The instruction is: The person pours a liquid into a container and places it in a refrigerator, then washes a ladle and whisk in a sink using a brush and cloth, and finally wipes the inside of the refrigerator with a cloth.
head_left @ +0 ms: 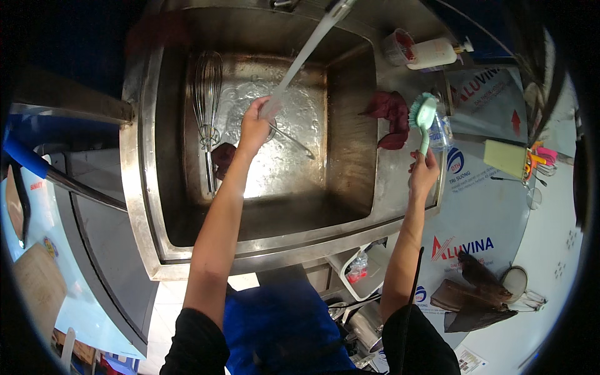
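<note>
My left hand point(256, 125) is over the stainless steel sink point(349, 126), gripping a metal utensil point(294, 142) with a thin handle; its far end is hidden by the hand and water. Running water point(304, 54) falls onto that hand from the faucet point(341, 9). On the sink's right ledge, my right hand point(424, 171) holds a light green scrub brush point(425, 112) by its handle, bristles facing left. A large wire whisk point(207, 101) lies along the basin's left side, beside a dark red cloth point(224, 159). Shallow water covers part of the basin floor.
Dark red cloth or gloves point(393, 119) lie on the right ledge. Behind stand a pump bottle point(431, 53) and a plastic tub point(397, 47). A clear plastic container point(440, 129) is behind the brush. A white bin point(370, 281) and metal pots point(368, 326) stand below the sink.
</note>
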The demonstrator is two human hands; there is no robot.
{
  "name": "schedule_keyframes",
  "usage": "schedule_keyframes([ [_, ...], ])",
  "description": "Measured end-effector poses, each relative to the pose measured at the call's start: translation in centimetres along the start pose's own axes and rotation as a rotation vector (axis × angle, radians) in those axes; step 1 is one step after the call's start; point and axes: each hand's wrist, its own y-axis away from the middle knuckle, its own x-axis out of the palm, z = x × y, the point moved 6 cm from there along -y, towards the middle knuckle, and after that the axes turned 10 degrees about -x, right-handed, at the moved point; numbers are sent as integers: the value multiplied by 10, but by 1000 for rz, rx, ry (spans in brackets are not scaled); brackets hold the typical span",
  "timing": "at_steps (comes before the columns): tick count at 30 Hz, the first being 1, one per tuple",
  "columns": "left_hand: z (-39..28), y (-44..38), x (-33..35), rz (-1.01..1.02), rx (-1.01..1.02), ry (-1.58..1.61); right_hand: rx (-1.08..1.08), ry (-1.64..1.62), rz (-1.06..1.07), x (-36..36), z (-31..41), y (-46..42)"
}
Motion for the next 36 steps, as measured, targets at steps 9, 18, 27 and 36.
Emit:
schedule_keyframes([
  [9, -65, 147, 79, 137, 364, -688, -578, 788, -83, -23, 53, -30],
  [18, -173, 252, 239, 641, 490, -847, -37, -435, 536, -63, 202, 99],
  [27, -207, 264, 323, 694, 331, -837, -27, -738, -338, -308, 228, 33],
  [36, -121, 214, 222, 606, 130, -961, -327, -592, -839, -474, 220, -35],
])
